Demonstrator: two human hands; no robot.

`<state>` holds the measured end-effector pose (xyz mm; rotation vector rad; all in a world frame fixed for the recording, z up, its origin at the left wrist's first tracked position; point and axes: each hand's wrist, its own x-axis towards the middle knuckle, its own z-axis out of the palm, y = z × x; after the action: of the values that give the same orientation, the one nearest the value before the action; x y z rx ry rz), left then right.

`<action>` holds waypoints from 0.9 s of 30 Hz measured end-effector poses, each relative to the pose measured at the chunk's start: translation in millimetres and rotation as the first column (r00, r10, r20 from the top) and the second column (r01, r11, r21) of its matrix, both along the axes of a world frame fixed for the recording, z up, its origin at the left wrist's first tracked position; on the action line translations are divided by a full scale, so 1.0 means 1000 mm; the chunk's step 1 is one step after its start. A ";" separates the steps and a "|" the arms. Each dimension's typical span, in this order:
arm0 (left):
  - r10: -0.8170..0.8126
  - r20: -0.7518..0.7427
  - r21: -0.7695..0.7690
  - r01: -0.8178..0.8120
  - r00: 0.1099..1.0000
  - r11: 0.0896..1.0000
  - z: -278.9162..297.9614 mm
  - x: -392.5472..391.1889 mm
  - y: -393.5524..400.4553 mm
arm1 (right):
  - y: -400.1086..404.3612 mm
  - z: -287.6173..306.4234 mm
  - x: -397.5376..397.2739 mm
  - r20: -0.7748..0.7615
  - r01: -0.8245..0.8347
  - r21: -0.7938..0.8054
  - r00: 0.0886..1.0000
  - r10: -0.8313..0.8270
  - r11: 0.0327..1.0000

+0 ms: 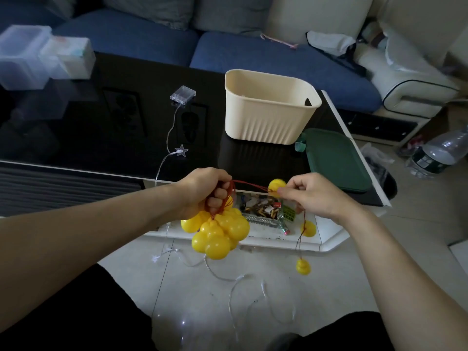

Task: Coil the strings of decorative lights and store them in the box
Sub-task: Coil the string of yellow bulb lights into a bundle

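The left hand is gripping loops of red cord, with a cluster of yellow bulbs hanging bunched just below its curled fingers. The right hand is pinching the same cord at one bulb, so a short stretch is running taut between the two hands. Below the right hand, the loose tail is dangling with two more bulbs on it, so this string is looking mostly coiled, with only a few turns left. Beyond both hands, the cream box is sitting on the table, and nothing is showing inside it from here. A second string, clear wire with a star and a battery pack, is trailing from the table beyond the left hand down to the floor beneath both hands, uncoiled. I'd judge the task well short of halfway: neither string is boxed.
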<state>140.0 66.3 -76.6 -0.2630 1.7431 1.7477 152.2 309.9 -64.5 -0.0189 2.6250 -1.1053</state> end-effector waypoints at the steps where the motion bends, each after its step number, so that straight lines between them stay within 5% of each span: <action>1: 0.008 0.008 0.017 -0.008 1.000 1.000 0.000 0.000 0.000 | -0.004 0.001 0.002 -0.028 -0.014 -0.014 1.000 0.014 1.000; 12: 0.082 0.118 0.217 -0.106 0.990 0.970 0.007 0.004 0.005 | -0.053 -0.004 0.018 -0.064 -0.288 0.125 0.953 0.297 0.949; 17: 0.124 0.184 0.361 -0.184 0.975 0.914 0.009 0.005 0.005 | -0.059 -0.003 0.022 -0.114 -0.296 0.178 0.941 0.319 0.938; 22: 0.139 0.140 0.292 -0.175 0.980 0.940 0.010 0.003 0.007 | -0.069 0.000 0.028 -0.180 -0.337 0.227 0.908 0.379 0.914; 27: 0.171 0.171 0.394 -0.227 0.970 0.891 0.011 0.005 0.015 | -0.068 -0.002 0.029 -0.230 -0.316 0.353 0.883 0.409 0.880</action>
<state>145.2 81.5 -65.5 -0.3737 1.2489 2.1448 180.8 242.0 -66.2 -0.6419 2.8576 -0.5938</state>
